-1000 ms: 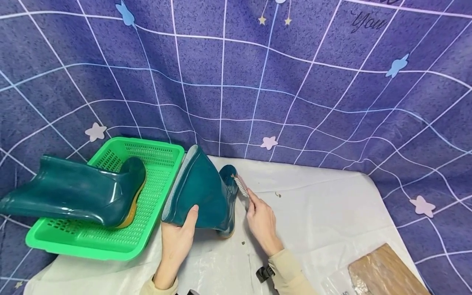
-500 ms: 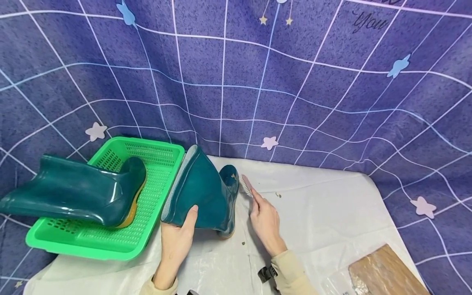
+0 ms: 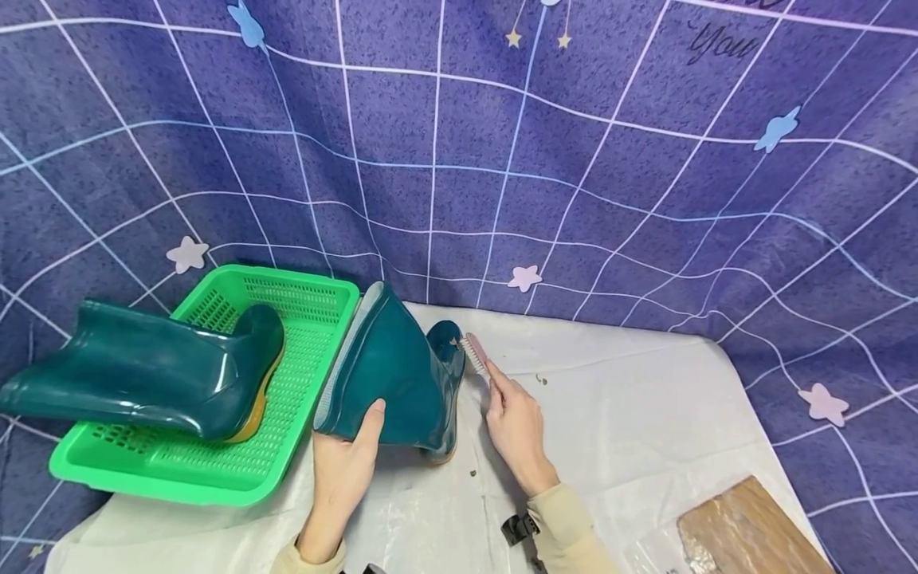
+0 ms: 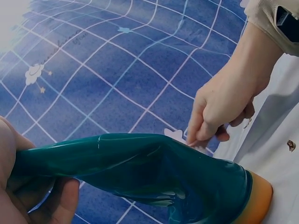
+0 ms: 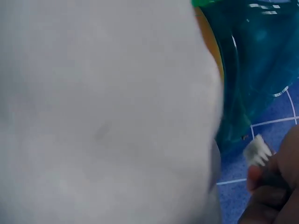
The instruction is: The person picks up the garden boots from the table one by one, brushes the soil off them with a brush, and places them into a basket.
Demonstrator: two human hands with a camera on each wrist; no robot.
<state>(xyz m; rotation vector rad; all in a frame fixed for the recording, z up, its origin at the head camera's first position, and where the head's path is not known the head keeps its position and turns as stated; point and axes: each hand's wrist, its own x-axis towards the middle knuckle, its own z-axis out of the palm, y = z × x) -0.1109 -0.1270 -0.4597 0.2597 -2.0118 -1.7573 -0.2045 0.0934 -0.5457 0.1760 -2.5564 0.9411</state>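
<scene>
A dark teal rubber boot stands on the white-covered table, its shaft leaning left. My left hand grips the boot's top rim, thumb on the outer side; in the left wrist view the fingers curl around the shaft's edge. My right hand holds a small pink brush with white bristles, its head beside the boot's toe. A small brownish bit of dirt sits on the toe near the bristles. In the right wrist view the bristles show close to the boot.
A green plastic basket stands at left with a second teal boot lying across it. Small dirt crumbs dot the white cloth. A brown package in clear plastic lies at front right. A purple curtain hangs behind.
The brush moved from the boot's toe outward to the right, then slightly up and back toward the toe. My left hand and the boot have stayed in place.
</scene>
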